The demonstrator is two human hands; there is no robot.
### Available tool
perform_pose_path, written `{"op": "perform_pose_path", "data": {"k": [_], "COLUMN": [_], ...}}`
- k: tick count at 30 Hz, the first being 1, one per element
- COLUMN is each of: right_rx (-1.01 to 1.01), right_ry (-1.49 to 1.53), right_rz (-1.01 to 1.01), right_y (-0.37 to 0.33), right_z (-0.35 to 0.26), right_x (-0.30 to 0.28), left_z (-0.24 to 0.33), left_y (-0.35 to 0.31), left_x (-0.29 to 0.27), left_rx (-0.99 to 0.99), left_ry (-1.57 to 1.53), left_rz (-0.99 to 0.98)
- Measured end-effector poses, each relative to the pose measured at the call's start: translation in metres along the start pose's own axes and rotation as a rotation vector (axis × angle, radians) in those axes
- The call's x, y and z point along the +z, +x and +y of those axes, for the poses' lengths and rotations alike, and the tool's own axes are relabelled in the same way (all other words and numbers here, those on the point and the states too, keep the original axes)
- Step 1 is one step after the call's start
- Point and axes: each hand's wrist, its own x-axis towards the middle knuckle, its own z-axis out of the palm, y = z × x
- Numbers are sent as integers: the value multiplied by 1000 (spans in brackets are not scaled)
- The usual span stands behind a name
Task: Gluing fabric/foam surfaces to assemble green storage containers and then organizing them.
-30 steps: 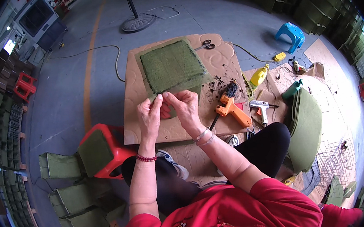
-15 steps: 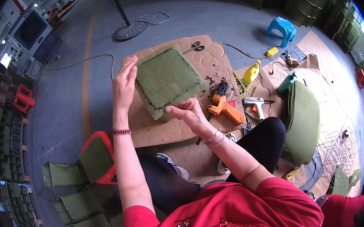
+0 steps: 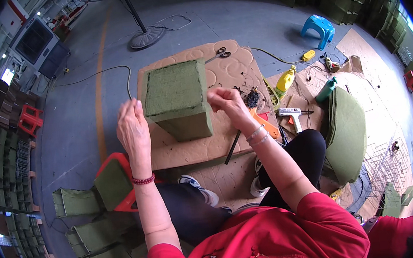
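A green felt-covered box [image 3: 178, 99] stands tipped up on a brown cardboard sheet [image 3: 230, 71] on the floor. My left hand [image 3: 133, 129] is open with fingers spread, right at the box's left side. My right hand [image 3: 226, 104] is curled shut at the box's upper right edge, pinching the felt there. Both forearms reach in from below, over my knees.
Around the cardboard lie scissors [image 3: 219, 54], an orange tool [image 3: 266, 122], a white glue gun [image 3: 290, 115], a yellow bottle [image 3: 284, 80] and a stack of green felt [image 3: 345, 129]. A red stool [image 3: 114, 181] and several green boxes [image 3: 86, 232] sit at my left. A fan base [image 3: 146, 37] stands farther off.
The box, lying flat a second ago, was lifted and now stands on end. My left hand has moved from its far edge to its left side; my right hand now grips the right edge.
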Motion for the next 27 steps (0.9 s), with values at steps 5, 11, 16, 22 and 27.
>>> {"op": "perform_pose_path", "data": {"k": [5,11,16,22,27], "right_rx": [-370,-503,-376,-373,-226], "right_ry": [-275,-399,-383,-306,-32], "right_rz": [318,381,490,322,256], "right_y": [2,-11,-41,-37,-37], "right_z": [-17,-2,18,35,29], "right_x": [25,38,51,43,38], "left_z": [-19,-12,-9,-1,8], "left_y": [47,54,43,20,0], "left_x": [36,57,47,22,22], "left_rx": [305,209,197,561,791], "left_ry": [-214,-493,-546,-108,133], "left_rz": [116,-155,-156,-142,-69]}}
